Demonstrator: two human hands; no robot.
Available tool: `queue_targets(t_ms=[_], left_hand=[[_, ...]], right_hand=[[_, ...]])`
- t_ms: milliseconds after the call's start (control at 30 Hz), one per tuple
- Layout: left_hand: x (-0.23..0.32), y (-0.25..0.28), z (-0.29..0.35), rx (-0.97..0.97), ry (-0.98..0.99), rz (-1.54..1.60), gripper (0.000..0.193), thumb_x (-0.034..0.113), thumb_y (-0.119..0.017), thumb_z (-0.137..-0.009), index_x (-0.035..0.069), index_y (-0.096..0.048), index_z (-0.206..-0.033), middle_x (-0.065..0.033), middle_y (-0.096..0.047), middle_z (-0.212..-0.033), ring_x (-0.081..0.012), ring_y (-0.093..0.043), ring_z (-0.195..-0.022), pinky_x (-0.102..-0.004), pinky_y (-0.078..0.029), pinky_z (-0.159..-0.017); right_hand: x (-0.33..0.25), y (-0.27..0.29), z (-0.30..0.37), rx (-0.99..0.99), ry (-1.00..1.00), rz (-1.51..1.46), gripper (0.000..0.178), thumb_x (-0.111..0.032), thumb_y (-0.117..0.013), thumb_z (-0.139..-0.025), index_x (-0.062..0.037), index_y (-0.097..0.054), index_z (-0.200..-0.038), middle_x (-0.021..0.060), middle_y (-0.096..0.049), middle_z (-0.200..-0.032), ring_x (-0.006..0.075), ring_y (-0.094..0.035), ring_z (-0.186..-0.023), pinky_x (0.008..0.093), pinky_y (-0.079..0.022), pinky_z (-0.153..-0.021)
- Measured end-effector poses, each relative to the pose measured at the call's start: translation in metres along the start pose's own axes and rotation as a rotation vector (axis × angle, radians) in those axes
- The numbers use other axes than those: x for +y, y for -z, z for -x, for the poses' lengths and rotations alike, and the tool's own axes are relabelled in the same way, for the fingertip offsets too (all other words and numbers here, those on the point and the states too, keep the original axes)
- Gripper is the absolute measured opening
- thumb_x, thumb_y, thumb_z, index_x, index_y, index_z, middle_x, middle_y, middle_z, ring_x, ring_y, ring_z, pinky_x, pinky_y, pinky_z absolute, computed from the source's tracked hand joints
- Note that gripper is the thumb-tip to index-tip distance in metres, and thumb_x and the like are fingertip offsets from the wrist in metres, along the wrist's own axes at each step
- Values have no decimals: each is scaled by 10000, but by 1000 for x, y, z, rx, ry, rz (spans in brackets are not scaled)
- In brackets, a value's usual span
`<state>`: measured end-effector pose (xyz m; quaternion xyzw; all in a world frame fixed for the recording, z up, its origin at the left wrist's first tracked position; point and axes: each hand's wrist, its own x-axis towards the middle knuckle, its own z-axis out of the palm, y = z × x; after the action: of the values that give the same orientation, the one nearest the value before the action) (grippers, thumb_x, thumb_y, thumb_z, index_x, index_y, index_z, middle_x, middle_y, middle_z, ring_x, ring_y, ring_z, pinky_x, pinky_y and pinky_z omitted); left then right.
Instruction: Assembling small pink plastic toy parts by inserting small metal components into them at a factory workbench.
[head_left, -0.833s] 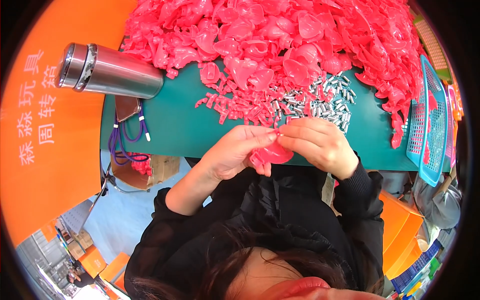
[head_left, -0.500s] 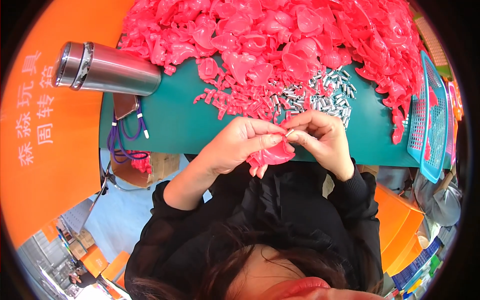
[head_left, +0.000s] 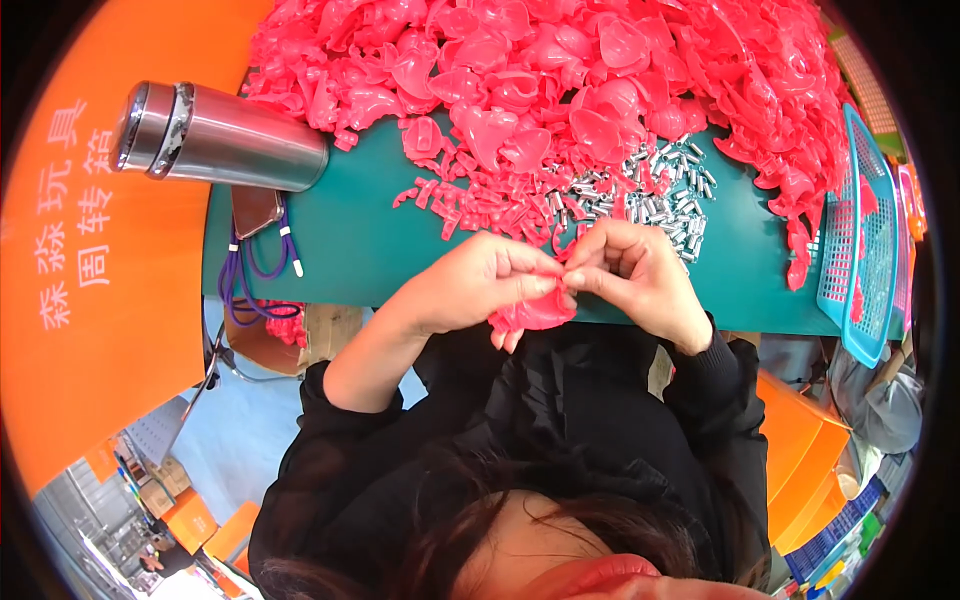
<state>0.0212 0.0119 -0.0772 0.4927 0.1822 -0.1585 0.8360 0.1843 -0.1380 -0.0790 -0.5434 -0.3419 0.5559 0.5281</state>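
My left hand point(head_left: 490, 285) is closed round a glossy pinkish-red plastic piece point(head_left: 535, 312), curved like a shell, held just over the table's near edge. At the upper right of that piece, my right hand point(head_left: 625, 275) pinches with thumb and forefinger against it. Whatever lies between the right fingertips is hidden. Beyond both hands lie small silver metal springs point(head_left: 680, 210) in a loose heap. Small red plastic parts point(head_left: 480, 207) are scattered beside them, and a large pile of curved red shells point(head_left: 590, 90) covers the back of the table.
On the left, a steel flask point(head_left: 230, 137) lies near a phone point(head_left: 257, 212) with a purple cord point(head_left: 232, 275). A blue plastic basket point(head_left: 868, 260) stands at the right edge of the green table point(head_left: 350, 225). Below the table's left side sits a cardboard box point(head_left: 332, 330).
The right fingers have moved slightly left, closer to the left fingertips. A small silver spring visible between the fingertips before is now out of sight. The plastic piece has shifted a little left.
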Motion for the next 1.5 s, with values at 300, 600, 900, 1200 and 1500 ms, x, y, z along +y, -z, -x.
queue_targets(t_ms=[300, 600, 900, 1200, 1500], left_hand=[[8, 17, 5, 351, -642, 460, 401, 212, -402, -997, 7, -380, -1341, -177, -529, -1277, -224, -648, -711, -279, -536, -592], [-8, 3, -10, 271, -853, -168, 568, 6, -477, -942, 39, -230, -1452, -162, -314, -1467, -258, -463, -1251, -349, -432, -987], [-18, -14, -15, 154, -672, 154, 692, 118, -682, -834, 2, -322, -1413, -127, -374, -1388, -223, -452, -1232, -354, -402, -1014], [-23, -14, -21, 115, -693, 225, 673, 42, -681, -826, 11, -343, -1407, -65, -365, -1362, -177, -464, -1195, -313, -445, -967], [-26, -14, -19, 135, -588, 305, 654, 58, -684, -827, 6, -363, -1395, -67, -369, -1353, -172, -503, -1140, -298, -498, -888]], right_hand=[[-24, 0, -60, 394, 675, 1454, 261, -37, -690, -721, -92, -616, -966, 44, -607, -1120, 283, -542, -1010, 383, -428, -818], [-48, -8, -21, 155, 321, 661, 163, -45, -711, -733, -10, -564, -793, 27, -581, -663, 62, -533, -648, 211, -409, -612], [-24, -13, -6, 68, 136, -125, 171, -143, -663, -872, 13, -633, -809, 6, -556, -808, 56, -518, -726, 219, -422, -666], [-16, -20, -5, 125, 95, -258, 200, -137, -659, -874, 1, -610, -738, 11, -586, -771, 73, -553, -711, 226, -450, -664], [-24, -14, -5, 27, 38, -197, 218, -155, -654, -880, -5, -606, -730, 35, -627, -771, 90, -594, -742, 236, -468, -691]])
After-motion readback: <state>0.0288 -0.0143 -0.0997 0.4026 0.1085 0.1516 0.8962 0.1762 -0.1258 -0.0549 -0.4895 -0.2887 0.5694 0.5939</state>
